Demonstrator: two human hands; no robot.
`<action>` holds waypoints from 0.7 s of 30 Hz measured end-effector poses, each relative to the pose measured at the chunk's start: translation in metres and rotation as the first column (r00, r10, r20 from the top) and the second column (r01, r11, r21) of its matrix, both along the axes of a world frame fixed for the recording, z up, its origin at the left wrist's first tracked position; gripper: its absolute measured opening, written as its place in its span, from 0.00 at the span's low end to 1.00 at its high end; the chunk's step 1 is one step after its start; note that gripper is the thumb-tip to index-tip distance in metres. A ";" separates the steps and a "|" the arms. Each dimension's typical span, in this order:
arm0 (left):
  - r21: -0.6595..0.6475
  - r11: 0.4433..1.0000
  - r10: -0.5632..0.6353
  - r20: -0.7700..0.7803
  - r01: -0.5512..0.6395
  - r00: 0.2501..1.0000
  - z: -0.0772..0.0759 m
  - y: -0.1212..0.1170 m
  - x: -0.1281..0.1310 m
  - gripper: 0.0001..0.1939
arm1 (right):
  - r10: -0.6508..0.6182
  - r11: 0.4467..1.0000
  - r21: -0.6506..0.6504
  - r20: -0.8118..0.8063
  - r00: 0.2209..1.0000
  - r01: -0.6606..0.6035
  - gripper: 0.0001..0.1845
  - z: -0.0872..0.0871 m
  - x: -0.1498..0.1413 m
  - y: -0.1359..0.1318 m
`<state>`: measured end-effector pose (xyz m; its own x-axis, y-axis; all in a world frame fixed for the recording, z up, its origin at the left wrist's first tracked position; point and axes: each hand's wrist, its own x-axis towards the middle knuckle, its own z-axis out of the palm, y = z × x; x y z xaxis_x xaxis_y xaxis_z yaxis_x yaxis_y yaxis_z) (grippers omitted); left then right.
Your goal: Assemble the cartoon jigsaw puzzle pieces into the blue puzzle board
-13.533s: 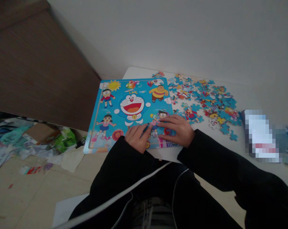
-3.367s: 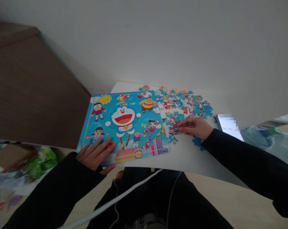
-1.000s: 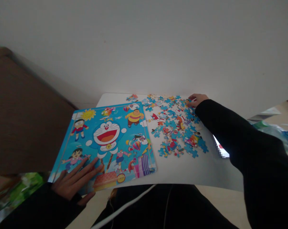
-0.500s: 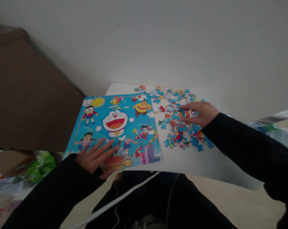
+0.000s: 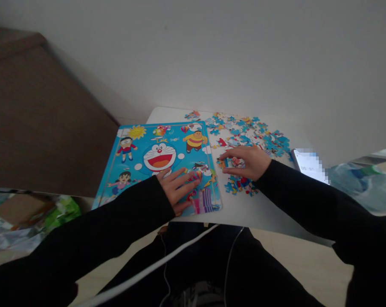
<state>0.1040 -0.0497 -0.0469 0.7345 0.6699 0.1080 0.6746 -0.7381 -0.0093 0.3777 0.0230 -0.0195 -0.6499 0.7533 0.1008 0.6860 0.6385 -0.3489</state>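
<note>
A blue cartoon puzzle board [image 5: 176,150] lies on the white table, with a laughing blue-and-white cat in its middle. My left hand [image 5: 179,189] rests flat over the board's lower right part, fingers stretched out, covering some of the picture. Just off the board's right edge, my right hand [image 5: 248,162] pinches a small puzzle piece [image 5: 221,163] between thumb and fingertips. Beyond and beneath that hand, many loose puzzle pieces [image 5: 277,143] are spread in a pile, partly hidden by it.
A phone [image 5: 309,165] lies at the table's right side, beside clear plastic wrapping [image 5: 355,183]. To the left stands a dark brown wooden cabinet [image 5: 48,115], with bags and a cardboard box [image 5: 20,209] below. A white cable [image 5: 167,266] crosses my lap.
My right hand has moved left toward the board with the puzzle piece. My left hand has slid right across the board. The phone, mostly hidden before, now shows.
</note>
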 end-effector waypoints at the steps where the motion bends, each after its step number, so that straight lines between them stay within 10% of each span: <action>1: -0.014 1.000 -0.005 -0.011 0.005 1.000 -0.001 0.005 0.006 0.23 | 0.011 1.000 0.004 -0.014 1.000 -0.011 0.16 -0.001 -0.003 0.000; 21: 0.135 0.989 -0.108 0.409 0.057 0.906 -0.039 0.041 -0.003 0.07 | 0.204 0.977 0.089 -0.139 0.969 -0.193 0.16 -0.056 -0.037 -0.006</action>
<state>0.1012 -0.0086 -0.0862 0.6589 0.5725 0.4879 0.5728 -0.8023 0.1680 0.3408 0.0169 -0.0752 -0.7597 0.5973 0.2571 0.4875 0.7848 -0.3826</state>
